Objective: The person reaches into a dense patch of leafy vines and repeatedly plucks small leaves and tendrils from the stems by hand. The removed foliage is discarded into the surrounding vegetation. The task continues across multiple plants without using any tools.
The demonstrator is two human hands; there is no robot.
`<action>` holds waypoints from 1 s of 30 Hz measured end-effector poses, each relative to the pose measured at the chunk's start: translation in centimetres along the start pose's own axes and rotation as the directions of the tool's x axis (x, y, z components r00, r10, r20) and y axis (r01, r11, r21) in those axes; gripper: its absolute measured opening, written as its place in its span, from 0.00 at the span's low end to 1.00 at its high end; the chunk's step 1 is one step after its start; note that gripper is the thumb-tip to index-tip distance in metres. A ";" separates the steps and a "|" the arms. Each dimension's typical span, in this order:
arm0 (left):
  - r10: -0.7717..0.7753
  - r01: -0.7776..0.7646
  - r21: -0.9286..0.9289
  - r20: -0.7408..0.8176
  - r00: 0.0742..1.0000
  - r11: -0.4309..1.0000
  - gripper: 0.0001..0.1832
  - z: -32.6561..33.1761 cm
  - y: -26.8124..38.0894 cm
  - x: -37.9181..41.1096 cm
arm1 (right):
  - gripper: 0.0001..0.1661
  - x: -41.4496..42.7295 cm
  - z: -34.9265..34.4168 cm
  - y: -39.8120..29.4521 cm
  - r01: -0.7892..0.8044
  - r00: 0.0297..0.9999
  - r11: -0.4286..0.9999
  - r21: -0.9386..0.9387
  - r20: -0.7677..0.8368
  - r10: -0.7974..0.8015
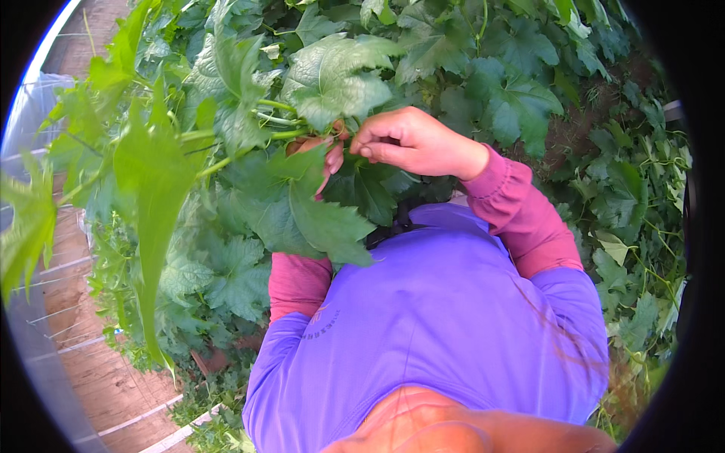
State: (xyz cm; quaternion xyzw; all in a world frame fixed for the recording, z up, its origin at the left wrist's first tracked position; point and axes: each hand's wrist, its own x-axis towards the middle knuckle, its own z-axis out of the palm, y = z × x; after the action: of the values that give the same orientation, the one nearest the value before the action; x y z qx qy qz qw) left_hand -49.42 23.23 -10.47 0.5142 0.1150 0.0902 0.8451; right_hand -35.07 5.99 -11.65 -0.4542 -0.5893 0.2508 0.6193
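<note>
Large lobed leaves and green stems of a climbing vine plant fill the space before me. My left hand [330, 154] is partly hidden behind a broad leaf [294, 198]; its fingers close around a green vine stem [288, 135] coming in from the left. Close beside those fingertips, my right hand [416, 141] has its thumb and forefinger pinched together. Whatever may lie in that pinch is too small to make out. A wrinkled leaf [340, 76] hangs just above both hands.
More vine foliage [617, 192] grows on the right, with brown soil [558, 133] between the rows. Long leaves [153, 215] reach close to the camera at left. Beyond them, clear plastic sheeting [34, 119] and pale bars [141, 416] run along the side.
</note>
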 end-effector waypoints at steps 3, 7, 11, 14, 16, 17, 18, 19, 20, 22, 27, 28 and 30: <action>-0.003 0.001 0.055 0.024 1.000 0.998 0.14 -1.0 -0.1 0.0 | 0.06 0.6 0.9 -0.4 -0.033 0.986 0.996 0.084 -0.159 0.047; -0.106 0.108 0.221 -0.021 0.994 0.969 0.15 1.5 1.4 0.0 | 0.15 1.6 0.3 -2.1 -0.319 0.937 0.911 -0.262 -0.231 0.262; 0.000 -0.012 0.084 0.141 0.990 0.996 0.14 -1.1 -0.4 1.0 | 0.24 2.3 1.8 -0.9 -0.067 0.925 0.984 -0.166 -0.381 -0.002; 0.092 -0.099 0.045 0.132 0.987 0.994 0.14 -1.6 -1.2 1.4 | 0.25 2.5 2.0 -1.2 -0.109 0.919 0.960 -0.257 -0.393 -0.001; 0.067 -0.058 -0.126 0.075 0.995 0.990 0.15 -2.1 -1.0 2.0 | 0.23 3.0 1.9 -2.0 -0.124 0.911 0.944 -0.307 -0.412 -0.014; 0.054 -0.044 -0.210 0.042 0.998 0.977 0.16 -2.5 -0.8 2.1 | 0.21 3.2 2.1 -2.4 -0.125 0.903 0.950 -0.287 -0.429 -0.011; 0.043 -0.034 -0.280 0.024 0.999 0.959 0.16 -2.8 -0.9 2.2 | 0.19 3.5 2.1 -2.6 -0.127 0.895 0.954 -0.272 -0.445 -0.008; 0.043 -0.036 -0.296 0.018 0.999 0.955 0.16 -2.9 -0.9 2.1 | 0.19 3.7 2.0 -1.8 -0.073 0.904 0.946 -0.316 -0.421 -0.071; 0.038 -0.034 -0.310 0.009 0.999 0.950 0.16 -2.9 -1.0 2.0 | 0.19 3.8 1.9 0.0 -0.019 0.909 0.934 -0.358 -0.394 -0.133; 0.049 -0.040 -0.249 0.031 0.998 0.968 0.16 -3.1 -1.0 1.8 | 0.18 4.3 1.0 1.4 0.066 0.930 0.918 -0.392 -0.308 -0.199; 0.094 -0.100 0.101 0.066 0.993 0.990 0.15 -3.6 -1.9 1.9 | 0.23 3.0 0.7 3.4 -0.017 0.804 0.570 0.821 -0.328 0.496; 0.118 -0.130 0.201 0.070 0.991 0.971 0.15 -3.6 -2.1 2.0 | 0.23 2.3 0.5 4.0 0.015 0.803 0.475 0.880 -0.294 0.519; 0.187 -0.207 0.422 0.089 0.978 0.883 0.15 -3.9 -2.8 2.1 | 0.23 1.2 0.8 5.3 0.060 0.824 0.382 0.922 -0.262 0.502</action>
State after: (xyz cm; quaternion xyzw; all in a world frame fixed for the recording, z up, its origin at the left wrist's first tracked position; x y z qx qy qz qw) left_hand -48.43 25.88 -14.94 0.6982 0.0598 0.1365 0.7002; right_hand -34.39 9.66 -15.65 -0.1733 -0.1048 0.4828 0.8520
